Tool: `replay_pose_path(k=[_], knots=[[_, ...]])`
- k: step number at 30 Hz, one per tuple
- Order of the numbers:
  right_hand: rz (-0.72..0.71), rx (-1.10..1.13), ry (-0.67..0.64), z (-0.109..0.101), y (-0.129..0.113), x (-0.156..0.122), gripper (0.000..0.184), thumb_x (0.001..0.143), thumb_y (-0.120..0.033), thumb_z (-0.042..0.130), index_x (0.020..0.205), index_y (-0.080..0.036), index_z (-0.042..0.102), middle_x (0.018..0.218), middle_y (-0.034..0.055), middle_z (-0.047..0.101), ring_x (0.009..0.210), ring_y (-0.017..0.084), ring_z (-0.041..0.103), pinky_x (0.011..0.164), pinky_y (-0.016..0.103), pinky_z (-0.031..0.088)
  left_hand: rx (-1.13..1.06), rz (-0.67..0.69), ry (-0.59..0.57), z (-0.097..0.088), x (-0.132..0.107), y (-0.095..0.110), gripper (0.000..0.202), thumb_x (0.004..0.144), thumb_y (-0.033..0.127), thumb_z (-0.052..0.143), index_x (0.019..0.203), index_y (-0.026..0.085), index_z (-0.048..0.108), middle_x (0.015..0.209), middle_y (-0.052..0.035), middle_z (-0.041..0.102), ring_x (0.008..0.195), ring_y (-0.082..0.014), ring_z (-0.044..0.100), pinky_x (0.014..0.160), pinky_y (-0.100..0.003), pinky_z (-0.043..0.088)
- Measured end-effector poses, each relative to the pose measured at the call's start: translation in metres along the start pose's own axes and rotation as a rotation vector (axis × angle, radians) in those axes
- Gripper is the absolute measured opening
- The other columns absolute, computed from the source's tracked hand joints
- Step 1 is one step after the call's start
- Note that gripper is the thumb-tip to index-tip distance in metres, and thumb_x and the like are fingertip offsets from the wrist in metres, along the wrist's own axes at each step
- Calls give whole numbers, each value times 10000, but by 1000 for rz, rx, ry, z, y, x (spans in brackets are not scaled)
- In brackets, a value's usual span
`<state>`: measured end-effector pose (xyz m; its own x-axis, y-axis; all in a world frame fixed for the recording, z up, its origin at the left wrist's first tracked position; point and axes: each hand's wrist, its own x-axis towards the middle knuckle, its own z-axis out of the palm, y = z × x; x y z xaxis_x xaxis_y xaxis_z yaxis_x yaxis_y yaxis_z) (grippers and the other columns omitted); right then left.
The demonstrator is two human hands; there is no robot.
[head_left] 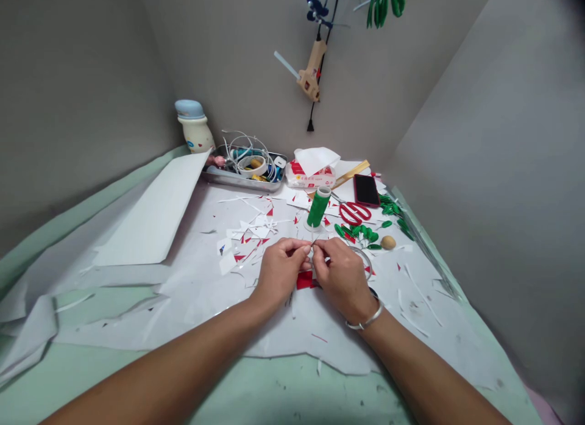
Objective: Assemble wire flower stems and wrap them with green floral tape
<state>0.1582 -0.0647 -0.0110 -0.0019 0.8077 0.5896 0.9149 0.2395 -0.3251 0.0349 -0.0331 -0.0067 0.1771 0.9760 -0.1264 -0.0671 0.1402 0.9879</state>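
The thread spool (319, 208) is dark green, the scissors' handles (355, 213) bright red. Red scraps (305, 280) speckle the white paper (192, 303).

Nothing legible anywhere. Red print on the tissue packet (311, 177) beyond the hands (278, 274): too small to read, characters only a blur. Faint markings on the cream bottle (197, 138), farther off and to the left of the hands: also unreadable.
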Motion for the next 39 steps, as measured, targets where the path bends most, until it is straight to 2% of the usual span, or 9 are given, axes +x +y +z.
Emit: replay_pose_path(k=[11,18,25,32,34,36,39], knots=[[12,56,11,0,1,1,138,851,-183,515,895,-162,644,787,44,630,713,163,568,662,271,427,-2,15,-2,-1,0,1,215,715,298,677,848,131,701,725,-60,690,591,-121,601,588,-249,503],[18,69,50,1,1,2,142,843,-161,493,842,-173,635,769,37,628,710,158,565,669,271,429,-12,12,-12,0,1,-2,226,714,318,676,856,144,694,754,-52,690,601,-127,611,612,-265,512],[81,106,106,-2,7,5,114,788,-145,478,768,-187,582,729,21,578,659,150,524,619,264,411,48,54,17,-3,4,2,178,727,294,635,833,152,652,617,2,604,524,-113,544,551,-247,453],[323,413,246,-7,29,7,126,782,-161,431,687,-202,503,614,-14,511,594,149,483,578,276,397,110,27,107,-6,7,6,157,753,289,585,846,170,627,562,22,534,514,-110,481,504,-226,386],[313,518,283,-9,36,7,145,803,-184,410,674,-206,474,588,-23,480,566,144,465,559,275,393,109,23,117,-6,7,6,159,753,293,582,847,173,626,585,19,544,527,-109,483,524,-228,394],[191,595,188,-12,39,7,204,827,-211,399,629,-207,447,591,-19,465,564,139,457,560,278,389,108,23,120,-6,8,7,157,748,292,584,839,170,625,604,14,554,536,-107,483,543,-232,398],[-47,627,-124,-16,36,8,328,848,-245,439,529,-207,371,553,-27,406,531,121,412,534,269,349,103,15,102,-7,8,8,160,745,291,583,833,161,619,605,13,546,537,-108,474,543,-236,390]])
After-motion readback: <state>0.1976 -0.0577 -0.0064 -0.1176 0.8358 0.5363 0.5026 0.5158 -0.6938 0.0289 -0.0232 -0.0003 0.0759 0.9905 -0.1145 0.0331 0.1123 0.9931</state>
